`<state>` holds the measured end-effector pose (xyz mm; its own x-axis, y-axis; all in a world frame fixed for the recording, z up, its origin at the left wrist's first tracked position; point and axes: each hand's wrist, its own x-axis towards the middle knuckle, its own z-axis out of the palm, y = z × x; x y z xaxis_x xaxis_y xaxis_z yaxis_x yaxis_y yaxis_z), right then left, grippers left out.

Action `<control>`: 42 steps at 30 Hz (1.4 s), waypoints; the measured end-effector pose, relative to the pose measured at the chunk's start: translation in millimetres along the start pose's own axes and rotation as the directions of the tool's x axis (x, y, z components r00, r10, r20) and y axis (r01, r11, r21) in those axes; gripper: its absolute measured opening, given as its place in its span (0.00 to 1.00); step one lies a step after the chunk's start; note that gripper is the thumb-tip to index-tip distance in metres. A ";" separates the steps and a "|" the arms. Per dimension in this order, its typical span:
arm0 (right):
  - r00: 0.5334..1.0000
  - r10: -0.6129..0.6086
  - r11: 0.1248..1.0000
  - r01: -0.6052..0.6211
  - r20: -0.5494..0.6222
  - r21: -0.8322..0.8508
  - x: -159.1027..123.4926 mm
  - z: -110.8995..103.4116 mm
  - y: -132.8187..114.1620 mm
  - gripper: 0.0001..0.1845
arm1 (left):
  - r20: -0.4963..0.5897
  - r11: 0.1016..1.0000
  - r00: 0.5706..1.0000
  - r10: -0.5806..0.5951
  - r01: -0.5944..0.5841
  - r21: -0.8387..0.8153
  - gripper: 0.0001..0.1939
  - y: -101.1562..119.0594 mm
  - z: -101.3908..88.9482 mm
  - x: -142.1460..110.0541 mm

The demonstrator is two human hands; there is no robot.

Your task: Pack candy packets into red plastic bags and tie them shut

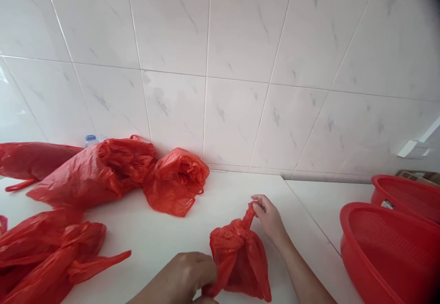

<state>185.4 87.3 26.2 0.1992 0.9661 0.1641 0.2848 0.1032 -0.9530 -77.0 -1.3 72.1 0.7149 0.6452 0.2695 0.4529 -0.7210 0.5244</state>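
Observation:
A red plastic bag (245, 260) stands on the white table in front of me, gathered and twisted into a knot near its top. My right hand (270, 217) pinches one end of the bag that sticks up from the knot. On the near left side of the bag, my left hand (192, 272) is closed on another end of it, low by the table. Part of the left hand's fingers is cut off by the lower frame edge. Whatever the bag contains is hidden.
Several red plastic bags lie on the left, among them a knotted bag (58, 253) and a crumpled bag (177, 180). Behind them shows a bottle's blue cap (90, 138). Red plastic baskets (364, 249) stand at the right. A tiled wall (237, 111) rises behind the table (154, 240).

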 end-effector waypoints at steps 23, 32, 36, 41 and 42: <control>0.969 0.227 0.939 -0.191 0.099 -0.286 25.7 -18.9 63.6 0.26 | -0.288 0.935 0.909 -0.300 0.340 0.100 0.27 8.8 -53.5 -30.8; 0.972 0.202 0.905 -0.140 0.117 -0.401 15.4 -12.2 48.4 0.21 | -0.682 0.363 0.488 -0.545 0.870 0.333 0.23 -32.5 -137.0 -145.9; 0.993 0.099 0.873 -0.059 0.058 -0.484 8.1 7.9 43.4 0.19 | -0.691 0.364 0.537 -0.484 0.842 0.399 0.28 -44.8 -123.4 -145.2; 0.930 -0.329 0.816 0.368 0.165 -0.445 -9.9 82.3 18.1 0.18 | -0.547 0.787 0.733 -0.404 0.583 0.200 0.26 -65.6 -81.9 -76.8; 0.898 -0.394 0.786 0.441 0.198 -0.434 -12.8 101.6 10.7 0.17 | -0.528 0.829 0.752 -0.395 0.539 0.147 0.26 -75.9 -72.0 -59.6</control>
<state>90.7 100.1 -12.0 -0.1193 0.8733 0.4723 0.7187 0.4041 -0.5658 -192.3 33.2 74.4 0.0772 0.9036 0.4214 0.8396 -0.2869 0.4613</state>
